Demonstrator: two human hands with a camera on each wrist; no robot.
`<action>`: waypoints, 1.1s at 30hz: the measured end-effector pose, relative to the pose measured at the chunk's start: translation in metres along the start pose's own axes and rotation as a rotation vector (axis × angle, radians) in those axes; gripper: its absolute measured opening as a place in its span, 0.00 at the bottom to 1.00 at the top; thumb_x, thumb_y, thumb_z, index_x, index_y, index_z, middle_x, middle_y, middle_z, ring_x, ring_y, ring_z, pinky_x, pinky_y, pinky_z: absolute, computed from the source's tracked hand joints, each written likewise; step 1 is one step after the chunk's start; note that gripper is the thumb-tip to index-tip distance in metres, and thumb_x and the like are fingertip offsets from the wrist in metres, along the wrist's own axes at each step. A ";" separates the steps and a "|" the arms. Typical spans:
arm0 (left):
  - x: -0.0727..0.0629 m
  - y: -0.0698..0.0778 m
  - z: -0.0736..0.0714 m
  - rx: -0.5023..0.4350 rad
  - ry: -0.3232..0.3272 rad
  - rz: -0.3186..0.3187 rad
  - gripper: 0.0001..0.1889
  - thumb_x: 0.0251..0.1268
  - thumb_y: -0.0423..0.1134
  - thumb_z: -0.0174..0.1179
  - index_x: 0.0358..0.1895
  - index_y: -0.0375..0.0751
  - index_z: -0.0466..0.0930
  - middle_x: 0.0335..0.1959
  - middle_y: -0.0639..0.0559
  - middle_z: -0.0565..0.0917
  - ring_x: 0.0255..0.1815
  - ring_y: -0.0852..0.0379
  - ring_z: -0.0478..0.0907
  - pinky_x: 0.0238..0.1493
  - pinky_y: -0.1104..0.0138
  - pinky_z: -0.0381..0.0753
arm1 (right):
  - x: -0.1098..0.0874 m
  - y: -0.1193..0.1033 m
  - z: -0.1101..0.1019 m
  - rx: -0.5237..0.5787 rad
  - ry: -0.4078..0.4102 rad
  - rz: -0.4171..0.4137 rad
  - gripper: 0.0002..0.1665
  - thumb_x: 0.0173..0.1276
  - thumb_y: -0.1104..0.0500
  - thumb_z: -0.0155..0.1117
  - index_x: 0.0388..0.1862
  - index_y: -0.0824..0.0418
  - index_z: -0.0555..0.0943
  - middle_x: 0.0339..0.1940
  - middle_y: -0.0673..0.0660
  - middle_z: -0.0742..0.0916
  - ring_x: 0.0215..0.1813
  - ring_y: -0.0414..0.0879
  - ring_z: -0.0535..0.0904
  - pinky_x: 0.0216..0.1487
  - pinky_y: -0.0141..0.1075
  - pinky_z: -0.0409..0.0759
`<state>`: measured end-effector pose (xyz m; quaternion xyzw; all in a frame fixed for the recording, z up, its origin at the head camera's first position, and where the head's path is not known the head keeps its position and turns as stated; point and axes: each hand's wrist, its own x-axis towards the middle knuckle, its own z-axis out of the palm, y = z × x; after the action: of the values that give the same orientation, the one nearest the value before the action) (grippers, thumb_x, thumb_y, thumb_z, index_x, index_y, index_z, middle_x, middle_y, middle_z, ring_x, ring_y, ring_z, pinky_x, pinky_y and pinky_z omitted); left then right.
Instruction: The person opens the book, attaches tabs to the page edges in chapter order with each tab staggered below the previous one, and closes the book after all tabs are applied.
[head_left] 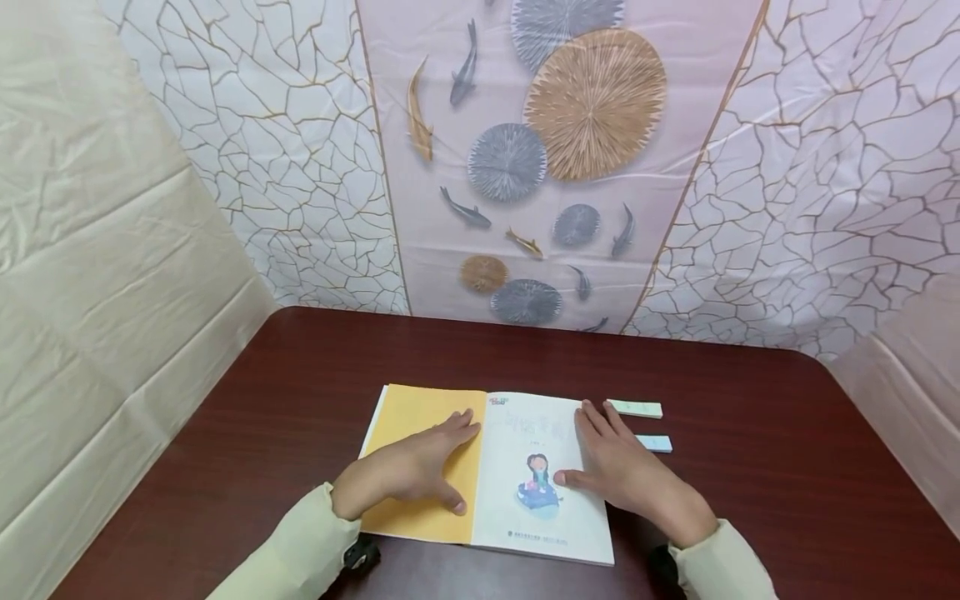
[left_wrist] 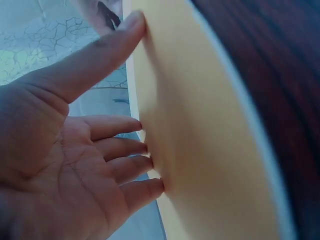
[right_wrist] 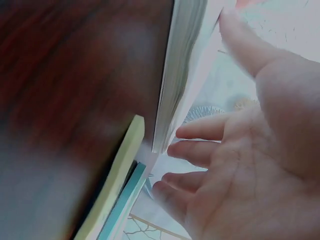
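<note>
An open book (head_left: 540,533) lies on the dark red-brown table, a plain yellow page (head_left: 420,408) on its left side and a white title page (head_left: 540,425) with a printed girl figure on its right. With fingers spread, my left hand (head_left: 416,467) presses its fingertips and thumb on the yellow page, near the fold. My right hand (head_left: 630,471) lies over the white page's right edge, its thumb tip beside the picture. In the right wrist view, this hand's (right_wrist: 250,165) fingers extend by the book's thick page edges (right_wrist: 182,65).
Just right of the book lie a pale green pad of paper slips (head_left: 637,408) and a light blue one (head_left: 656,443). Behind the table (head_left: 750,433) hangs a patterned cloth (head_left: 510,233) with fish and round leaves. Plain pale cloth (head_left: 97,292) covers the left side.
</note>
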<state>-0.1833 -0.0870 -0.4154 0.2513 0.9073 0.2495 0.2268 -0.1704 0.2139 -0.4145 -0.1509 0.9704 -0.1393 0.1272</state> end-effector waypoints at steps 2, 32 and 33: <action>-0.001 0.002 0.001 0.012 0.004 0.010 0.51 0.57 0.40 0.80 0.83 0.39 0.62 0.87 0.47 0.52 0.88 0.48 0.47 0.83 0.50 0.55 | 0.001 -0.001 0.000 -0.001 -0.004 0.001 0.59 0.72 0.38 0.70 0.82 0.76 0.57 0.85 0.75 0.57 0.85 0.75 0.44 0.80 0.66 0.54; -0.002 0.020 0.019 0.155 0.081 0.028 0.55 0.59 0.54 0.79 0.80 0.27 0.59 0.84 0.31 0.54 0.86 0.38 0.50 0.81 0.45 0.59 | 0.020 -0.005 -0.006 0.152 0.011 0.074 0.63 0.70 0.47 0.76 0.87 0.70 0.46 0.84 0.73 0.62 0.85 0.74 0.45 0.79 0.71 0.49; -0.002 0.021 0.019 0.156 0.085 0.029 0.55 0.59 0.54 0.79 0.80 0.26 0.60 0.84 0.31 0.55 0.86 0.38 0.50 0.81 0.45 0.59 | 0.019 -0.006 -0.007 0.159 0.020 0.071 0.63 0.69 0.48 0.77 0.87 0.69 0.47 0.83 0.72 0.64 0.85 0.74 0.45 0.79 0.71 0.50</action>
<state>-0.1642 -0.0662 -0.4182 0.2704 0.9290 0.1919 0.1642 -0.1885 0.2034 -0.4101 -0.1046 0.9622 -0.2131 0.1338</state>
